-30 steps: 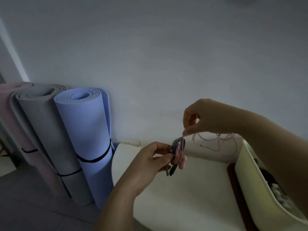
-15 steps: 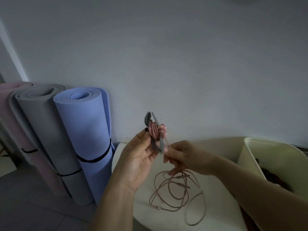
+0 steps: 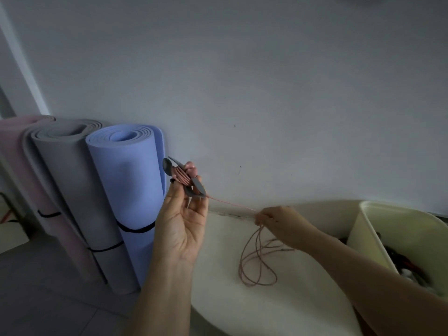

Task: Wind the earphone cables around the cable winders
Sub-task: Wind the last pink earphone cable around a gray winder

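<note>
My left hand [image 3: 183, 221] holds a grey cable winder [image 3: 185, 178] upright in front of the wall, thumb and fingers pinching it. Several turns of pink earphone cable [image 3: 257, 263] sit round its middle. From the winder's lower end a taut strand runs right and down to my right hand [image 3: 276, 221], which pinches the cable above the white table [image 3: 278, 309]. Below my right hand the rest of the cable hangs in loose loops onto the table.
A cream plastic bin [image 3: 368, 238] with dark cables and white items inside stands at the right on the table. Rolled blue [image 3: 128, 190], grey [image 3: 70, 178] and pink mats lean against the wall at the left. Grey floor tiles lie below them.
My right hand has pulled away from the winder to the right, drawing the strand taut. My left hand has tilted the winder slightly; the loose loops have shifted right.
</note>
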`<action>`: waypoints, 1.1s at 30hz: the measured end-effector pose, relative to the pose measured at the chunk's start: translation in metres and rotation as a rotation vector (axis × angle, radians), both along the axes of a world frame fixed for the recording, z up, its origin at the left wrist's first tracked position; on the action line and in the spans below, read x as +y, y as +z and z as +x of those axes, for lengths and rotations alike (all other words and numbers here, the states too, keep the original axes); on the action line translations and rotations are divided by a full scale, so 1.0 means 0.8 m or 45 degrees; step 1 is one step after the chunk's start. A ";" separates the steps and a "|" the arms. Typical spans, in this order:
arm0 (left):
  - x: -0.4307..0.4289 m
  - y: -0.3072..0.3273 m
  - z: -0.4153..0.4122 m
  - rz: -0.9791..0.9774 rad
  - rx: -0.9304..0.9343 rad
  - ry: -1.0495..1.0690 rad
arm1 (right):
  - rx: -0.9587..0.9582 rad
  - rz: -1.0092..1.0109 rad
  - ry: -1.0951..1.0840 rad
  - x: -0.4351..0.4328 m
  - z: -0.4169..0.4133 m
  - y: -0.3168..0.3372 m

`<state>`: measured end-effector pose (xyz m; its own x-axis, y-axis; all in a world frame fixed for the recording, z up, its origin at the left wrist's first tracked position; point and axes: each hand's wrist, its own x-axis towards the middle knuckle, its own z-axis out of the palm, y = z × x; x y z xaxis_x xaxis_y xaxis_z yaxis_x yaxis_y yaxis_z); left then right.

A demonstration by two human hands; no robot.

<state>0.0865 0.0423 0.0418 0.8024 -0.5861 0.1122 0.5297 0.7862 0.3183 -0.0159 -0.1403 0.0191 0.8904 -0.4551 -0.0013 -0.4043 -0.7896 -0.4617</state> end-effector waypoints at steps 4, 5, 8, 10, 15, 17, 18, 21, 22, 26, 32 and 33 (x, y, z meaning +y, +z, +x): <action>0.000 0.008 -0.004 -0.010 0.058 0.057 | 0.340 -0.140 -0.151 -0.010 0.002 0.007; 0.002 0.008 -0.003 -0.008 0.065 0.069 | 0.397 -0.254 -0.159 -0.012 0.002 0.010; 0.002 0.005 0.002 -0.007 0.091 0.106 | 0.348 -0.076 -0.101 -0.020 0.004 0.015; 0.004 0.000 0.008 -0.010 0.099 0.124 | 0.122 0.431 -0.090 -0.020 0.004 0.017; 0.009 -0.003 0.015 -0.091 0.111 0.128 | -0.441 1.259 -0.258 -0.021 -0.003 0.012; 0.011 0.003 0.012 -0.073 0.126 0.154 | -0.493 1.308 -0.294 -0.025 -0.007 0.006; 0.011 0.006 0.011 -0.061 0.135 0.168 | -0.515 1.376 -0.339 -0.029 -0.009 0.002; 0.014 0.008 0.011 -0.069 0.144 0.185 | -0.550 1.555 -0.511 -0.035 -0.014 -0.014; 0.016 0.006 0.013 -0.070 0.148 0.184 | -0.557 1.574 -0.587 -0.037 -0.014 -0.021; 0.021 0.000 0.023 -0.103 0.151 0.188 | -0.549 1.195 -0.930 -0.040 -0.004 -0.049; 0.037 -0.003 0.042 -0.268 0.275 0.200 | -0.165 0.120 -0.744 -0.020 0.005 -0.064; 0.042 -0.002 0.046 -0.322 0.334 0.200 | -0.105 -0.013 -0.712 -0.015 0.007 -0.065</action>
<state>0.1235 0.0756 0.0405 0.9006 -0.4342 0.0166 0.4345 0.9003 -0.0261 -0.0105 -0.1527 -0.0326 0.5106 -0.8573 0.0650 -0.7252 -0.4701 -0.5031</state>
